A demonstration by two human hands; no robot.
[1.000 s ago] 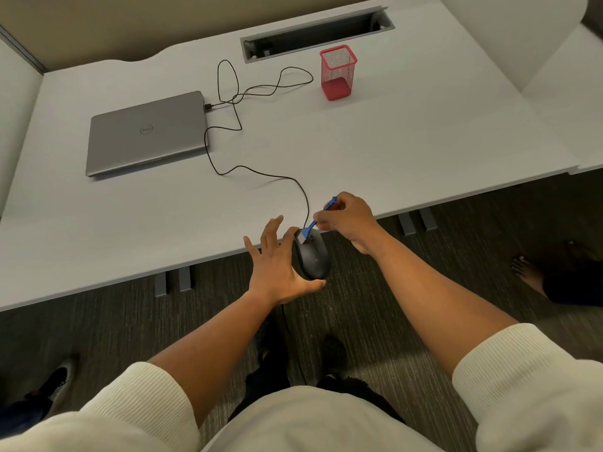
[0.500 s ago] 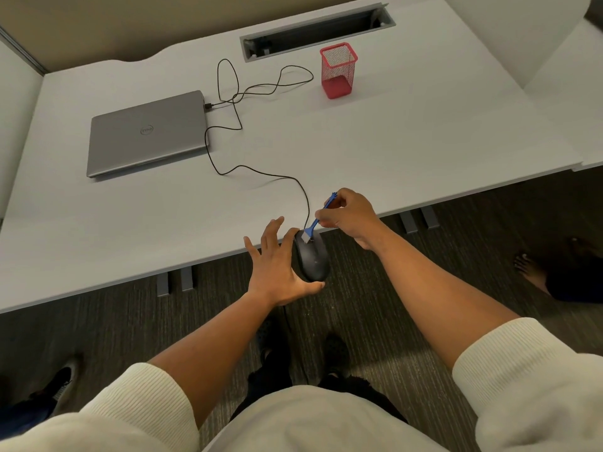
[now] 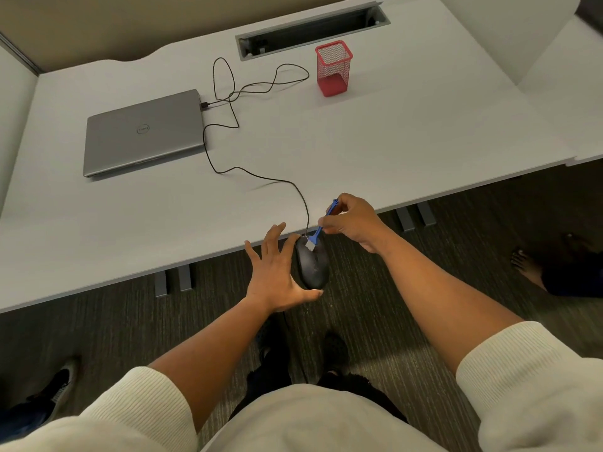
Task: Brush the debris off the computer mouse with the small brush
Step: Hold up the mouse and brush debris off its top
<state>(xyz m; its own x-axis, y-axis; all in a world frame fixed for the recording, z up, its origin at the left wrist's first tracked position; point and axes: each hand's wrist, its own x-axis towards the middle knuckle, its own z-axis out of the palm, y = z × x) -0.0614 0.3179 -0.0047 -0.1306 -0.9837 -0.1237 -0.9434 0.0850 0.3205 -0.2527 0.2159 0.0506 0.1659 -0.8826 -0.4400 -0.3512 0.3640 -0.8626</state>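
A black wired computer mouse (image 3: 313, 265) is held in the air just off the desk's front edge. My left hand (image 3: 272, 275) holds it from the left, thumb hooked round its near end and fingers spread along its side. My right hand (image 3: 354, 221) pinches the handle of a small blue brush (image 3: 321, 225). The brush's white bristles (image 3: 310, 245) touch the front top of the mouse. The mouse's black cable (image 3: 261, 177) runs back over the desk.
On the white desk (image 3: 391, 141) lie a shut grey laptop (image 3: 143, 132) at the left and a red mesh cup (image 3: 333, 71) at the back, near a cable slot (image 3: 313, 27). Another person's bare foot (image 3: 525, 265) and a shoe (image 3: 62, 383) are on the carpet.
The brush bristles have shifted slightly toward me along the mouse's front, and the handle stands a little steeper. My left hand keeps the same hold.
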